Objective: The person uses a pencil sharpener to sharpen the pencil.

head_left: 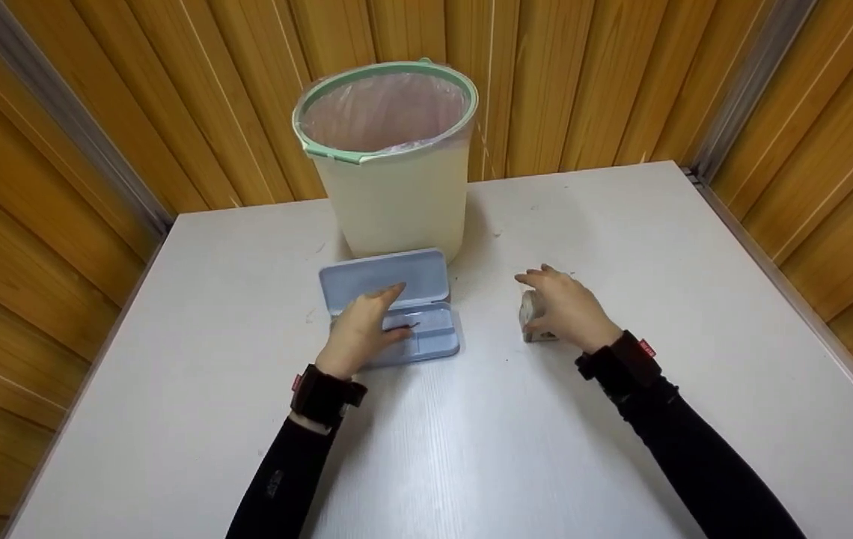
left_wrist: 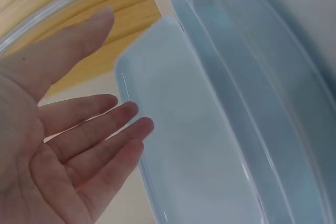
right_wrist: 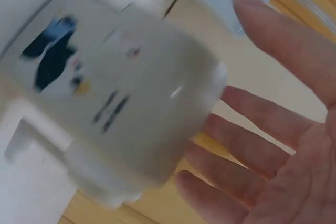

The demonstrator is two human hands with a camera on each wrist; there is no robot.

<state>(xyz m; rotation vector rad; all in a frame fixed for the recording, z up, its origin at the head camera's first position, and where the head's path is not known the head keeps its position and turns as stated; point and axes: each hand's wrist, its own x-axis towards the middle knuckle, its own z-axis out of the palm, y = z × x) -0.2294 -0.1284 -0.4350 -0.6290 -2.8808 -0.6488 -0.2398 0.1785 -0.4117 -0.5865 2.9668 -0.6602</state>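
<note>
An open light-blue pencil case (head_left: 438, 343) lies on the table with its lid (head_left: 426, 273) folded back; compartments divide its lower half. Over it hovers my left hand (head_left: 358, 329), thumb and fingers spread, holding nothing. Also in the left wrist view, these fingers (left_wrist: 100, 129) appear in front of the pale-blue lid (left_wrist: 184, 108). My right hand (head_left: 565, 311) is around a small whitish object (head_left: 531, 307). Up close it looks like a crank pencil sharpener (right_wrist: 157, 82) with a cartoon print. The right fingers (right_wrist: 247, 135) stay extended beside it; contact is unclear.
Behind the pencil case stands a cream bin (head_left: 400, 195) with a green rim and a pinkish liner. Wood-patterned walls (head_left: 561, 82) enclose the back and sides of the white table (head_left: 471, 449). A small dark item (head_left: 415, 324) shows in the case.
</note>
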